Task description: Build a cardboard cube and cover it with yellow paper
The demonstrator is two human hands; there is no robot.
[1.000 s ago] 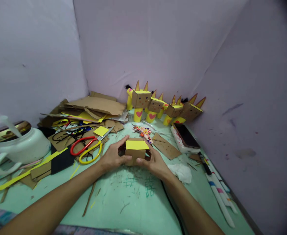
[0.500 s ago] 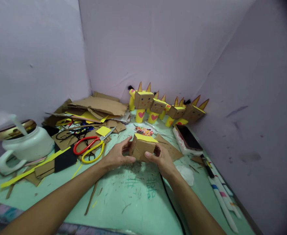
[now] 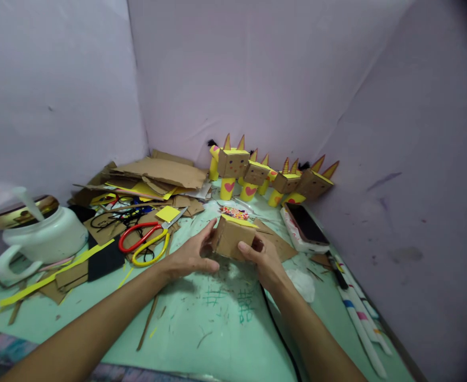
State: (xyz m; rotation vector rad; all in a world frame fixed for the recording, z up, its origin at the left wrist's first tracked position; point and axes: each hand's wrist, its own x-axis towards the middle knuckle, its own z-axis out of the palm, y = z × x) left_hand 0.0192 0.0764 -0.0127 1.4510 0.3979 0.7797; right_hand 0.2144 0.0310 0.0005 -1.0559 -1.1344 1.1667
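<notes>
A small cardboard box (image 3: 234, 240) with a yellow paper top is held above the green table. My right hand (image 3: 263, 260) grips its right side, thumb on the front face and fingers partly hidden behind. On the box's left, my left hand (image 3: 196, 254) is open, thumb and fingers spread. Its fingertips are close to the box edge; whether they touch it I cannot tell. Beyond the box lies a small patch of red, yellow and white bits (image 3: 234, 213), near a flat cardboard piece (image 3: 275, 239).
Scissors (image 3: 146, 241) with red and yellow handles lie left, by cardboard scraps (image 3: 162, 172) and a white mug (image 3: 46, 239). Several horned cardboard figures (image 3: 233, 164) stand at the back. A phone (image 3: 307, 223), a cutter (image 3: 338, 271) and markers (image 3: 363, 323) lie right. A black cable (image 3: 277, 326) crosses the front.
My left thumb has come away from the box's front and the left hand has spread wider. The box has tilted slightly in my right hand.
</notes>
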